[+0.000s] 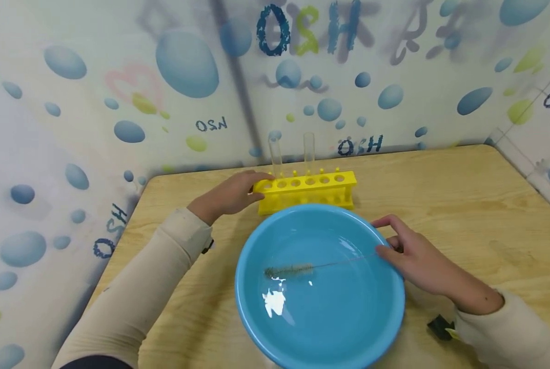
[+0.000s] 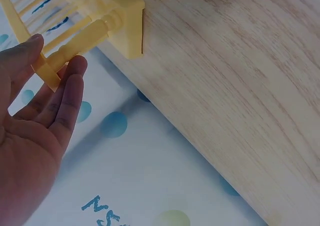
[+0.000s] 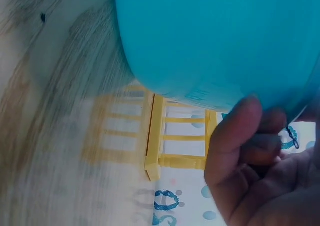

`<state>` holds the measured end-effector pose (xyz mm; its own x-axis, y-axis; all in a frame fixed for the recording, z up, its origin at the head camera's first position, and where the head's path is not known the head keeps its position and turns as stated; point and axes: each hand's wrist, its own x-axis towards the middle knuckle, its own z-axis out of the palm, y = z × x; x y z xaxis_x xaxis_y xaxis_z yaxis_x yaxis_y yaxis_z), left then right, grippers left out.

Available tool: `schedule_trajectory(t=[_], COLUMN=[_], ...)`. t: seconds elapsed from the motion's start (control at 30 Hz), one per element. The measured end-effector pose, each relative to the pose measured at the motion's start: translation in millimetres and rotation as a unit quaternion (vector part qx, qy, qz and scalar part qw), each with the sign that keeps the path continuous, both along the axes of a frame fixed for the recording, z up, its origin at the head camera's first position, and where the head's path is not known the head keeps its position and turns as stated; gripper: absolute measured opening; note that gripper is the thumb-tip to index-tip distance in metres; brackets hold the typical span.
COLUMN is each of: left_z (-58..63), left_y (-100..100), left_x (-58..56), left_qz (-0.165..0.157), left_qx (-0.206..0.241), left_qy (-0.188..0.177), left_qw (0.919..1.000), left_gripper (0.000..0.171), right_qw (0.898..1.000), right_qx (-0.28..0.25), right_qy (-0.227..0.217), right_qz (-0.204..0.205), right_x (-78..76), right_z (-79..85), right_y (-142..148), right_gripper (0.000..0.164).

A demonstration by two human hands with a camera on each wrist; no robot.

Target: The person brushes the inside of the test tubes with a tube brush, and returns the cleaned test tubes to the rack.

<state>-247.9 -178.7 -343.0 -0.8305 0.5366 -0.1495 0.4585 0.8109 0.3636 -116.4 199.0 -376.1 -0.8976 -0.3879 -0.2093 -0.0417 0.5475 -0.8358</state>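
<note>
My left hand (image 1: 233,193) grips the left end of a yellow test tube rack (image 1: 307,180), thumb and fingers round its top bar (image 2: 42,68) in the left wrist view. Two clear test tubes, one (image 1: 276,154) left and one (image 1: 309,148) nearer the middle, stand upright in the rack. At the right rim of a blue basin (image 1: 251,318) holding water, my right hand (image 1: 415,256) pinches the wire handle of a test tube brush (image 1: 289,270). The bristles lie toward the basin's left side. In the right wrist view, the handle's looped end (image 3: 292,137) shows beside the curled fingers.
A wooden table (image 1: 477,205) carries the basin and rack, with the rack just behind the basin. Behind it rises a wall covering (image 1: 238,97) printed with blue drops and lettering. A small dark object (image 1: 441,327) is by the right sleeve.
</note>
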Motion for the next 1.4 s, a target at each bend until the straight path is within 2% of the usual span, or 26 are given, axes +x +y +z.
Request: schedule_trajectory(t=[0.13,0.2,0.27,0.4,0.53,0.73,0.93,1.1,1.23,1.4], left_z=[4.6,7.7,11.9,21.8,26.5,26.2,28.9,39.7,53.8,72.8], left_y=[3.9,7.6,12.5,23.8,33.8,40.5,42.7,41.8,37.6,30.8], left_x=[1.9,2.3,3.1,6.3,7.6,5.9,4.1,5.9,9.5,19.4], left_qz=[0.030,0.050,0.072,0.103,0.131,0.136,0.139,0.146,0.158,0.155], left_qx=[-0.025,-0.015,0.021,0.114,0.159,0.194,0.203,0.216,0.248,0.302], left_qy=[0.019,0.033,0.044,0.031,0.017,0.041,0.051,0.068,0.090,0.131], left_qw=[0.9990,0.9981,0.9962,0.9876,0.9785,0.9706,0.9679,0.9629,0.9516,0.9315], left_gripper=[0.049,0.051,0.052,0.055,0.051,0.029,0.027,0.029,0.031,0.032], right_qw=[0.999,0.997,0.995,0.986,0.983,0.987,0.990,0.992,0.992,0.991], right_qx=[0.023,0.044,0.072,0.136,0.165,0.150,0.134,0.119,0.111,0.099], right_qy=[0.036,0.054,0.068,0.088,0.083,0.052,0.038,0.021,0.016,0.004], right_qz=[-0.010,-0.018,-0.029,-0.034,-0.017,0.007,0.022,0.044,0.065,0.086], right_x=[-0.7,-0.9,-1.6,-3.6,-6.1,-6.3,-3.6,-3.2,-4.8,-5.9], right_z=[1.8,3.6,5.6,7.5,8.5,10.2,13.6,13.8,13.7,12.0], right_y=[1.5,3.4,5.9,10.2,13.9,16.7,19.2,21.5,20.8,19.2], right_gripper=[0.044,0.041,0.041,0.041,0.041,0.042,0.042,0.042,0.043,0.045])
